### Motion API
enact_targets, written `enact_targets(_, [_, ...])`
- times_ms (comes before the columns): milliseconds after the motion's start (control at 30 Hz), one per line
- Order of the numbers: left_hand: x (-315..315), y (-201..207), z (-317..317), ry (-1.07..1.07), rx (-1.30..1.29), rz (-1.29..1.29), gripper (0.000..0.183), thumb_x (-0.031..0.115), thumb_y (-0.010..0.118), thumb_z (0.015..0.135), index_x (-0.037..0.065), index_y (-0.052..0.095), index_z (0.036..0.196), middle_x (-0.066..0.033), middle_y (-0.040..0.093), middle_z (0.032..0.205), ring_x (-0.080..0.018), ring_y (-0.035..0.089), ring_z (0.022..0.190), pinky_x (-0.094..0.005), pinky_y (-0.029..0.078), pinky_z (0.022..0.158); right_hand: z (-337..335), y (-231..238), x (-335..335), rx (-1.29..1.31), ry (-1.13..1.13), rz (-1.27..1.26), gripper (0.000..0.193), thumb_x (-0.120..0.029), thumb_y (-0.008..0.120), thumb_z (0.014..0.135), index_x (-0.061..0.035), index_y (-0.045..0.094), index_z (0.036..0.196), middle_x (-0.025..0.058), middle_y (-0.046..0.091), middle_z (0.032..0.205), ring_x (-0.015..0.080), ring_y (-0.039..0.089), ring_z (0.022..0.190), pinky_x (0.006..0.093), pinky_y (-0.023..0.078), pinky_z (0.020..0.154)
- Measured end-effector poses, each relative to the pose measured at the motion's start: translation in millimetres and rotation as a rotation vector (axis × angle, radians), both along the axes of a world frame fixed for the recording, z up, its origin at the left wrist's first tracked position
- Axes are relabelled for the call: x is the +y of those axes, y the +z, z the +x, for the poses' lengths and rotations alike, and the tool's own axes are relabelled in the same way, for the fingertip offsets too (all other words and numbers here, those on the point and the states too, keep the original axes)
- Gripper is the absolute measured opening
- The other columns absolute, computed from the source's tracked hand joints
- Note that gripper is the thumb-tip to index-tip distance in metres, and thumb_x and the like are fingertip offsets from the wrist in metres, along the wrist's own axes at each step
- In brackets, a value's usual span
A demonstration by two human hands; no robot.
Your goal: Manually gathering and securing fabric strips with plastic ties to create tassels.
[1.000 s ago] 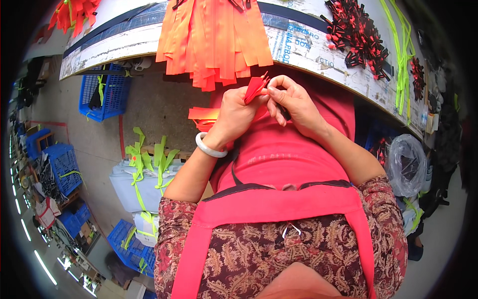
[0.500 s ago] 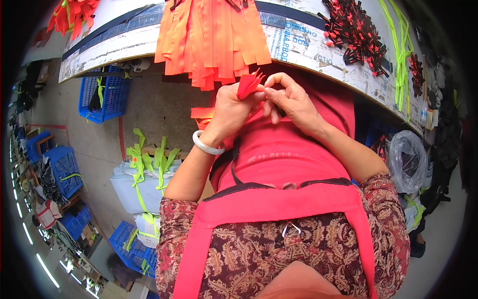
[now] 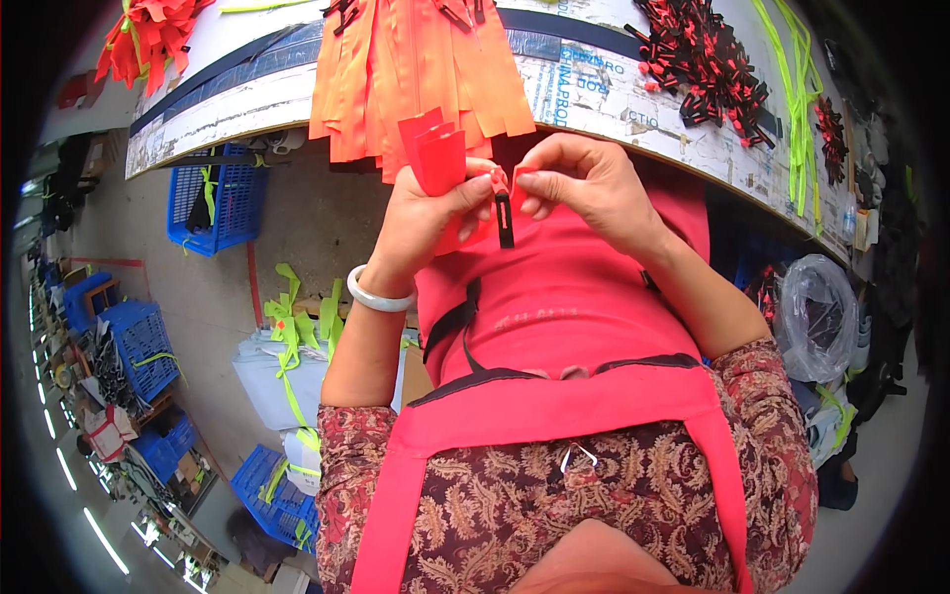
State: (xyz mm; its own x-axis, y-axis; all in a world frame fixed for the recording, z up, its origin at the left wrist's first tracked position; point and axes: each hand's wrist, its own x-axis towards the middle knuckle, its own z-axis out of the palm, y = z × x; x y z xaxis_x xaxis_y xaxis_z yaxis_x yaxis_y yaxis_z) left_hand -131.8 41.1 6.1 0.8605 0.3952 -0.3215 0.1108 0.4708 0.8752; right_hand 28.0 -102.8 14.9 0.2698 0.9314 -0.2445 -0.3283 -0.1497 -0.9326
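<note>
My left hand (image 3: 435, 203) is closed around bright red-orange zipper tapes (image 3: 435, 153), whose flat ends stand up above the fingers. At its fingertips a black zipper pull (image 3: 505, 220) hangs down, with a bit of red at its top. Close beside it, my right hand (image 3: 589, 188) pinches a small red piece (image 3: 523, 172) between thumb and forefinger; whether this is a tape end or a separate bit I cannot tell. Just beyond both hands, a thick bundle of orange zippers (image 3: 416, 69) lies over the table's near edge, its tape ends hanging down.
The white table (image 3: 237, 104) has a heap of black and red zipper pulls (image 3: 703, 69) at right, beside yellow-green strips (image 3: 795, 109). Another orange bundle (image 3: 148, 40) lies far left. Blue crates (image 3: 213, 203) and pale tied bundles (image 3: 282, 366) stand on the floor at left.
My left hand has turned and shifted slightly left, so the tapes now stand upright and a black zipper pull shows. My right hand has moved slightly, its fingertips now a little apart from the left's.
</note>
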Motion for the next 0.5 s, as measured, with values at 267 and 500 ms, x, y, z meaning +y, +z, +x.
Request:
enact_targets(267, [2.5, -2.8, -0.7, -0.085, 0.042, -0.084, 0.020, 0.016, 0.067, 0.088, -0.001, 0.066, 0.099, -0.0044, 0.061, 0.068, -0.0071, 0.049, 0.049, -0.0202, 0.035, 0.043, 0.6, 10.5, 0.0, -0.026, 0.111, -0.144, 0.016, -0.014, 0.064, 0.091, 0.0025, 0.063, 0.093, 0.0065, 0.066, 0.080, 0.0093, 0.063, 0.067, 0.0220, 0.052, 0.062])
enact_targets(500, [3.1, -10.1, -2.4, -0.100, 0.010, -0.073, 0.021, 0.017, 0.069, 0.087, -0.001, 0.067, 0.097, -0.0040, 0.060, 0.067, -0.0064, 0.050, 0.050, -0.0198, 0.034, 0.044, 2.6, 10.5, 1.3, 0.004, 0.156, -0.149, 0.016, -0.012, 0.065, 0.090, 0.0030, 0.064, 0.090, 0.0058, 0.065, 0.076, 0.0096, 0.063, 0.065, 0.0226, 0.052, 0.060])
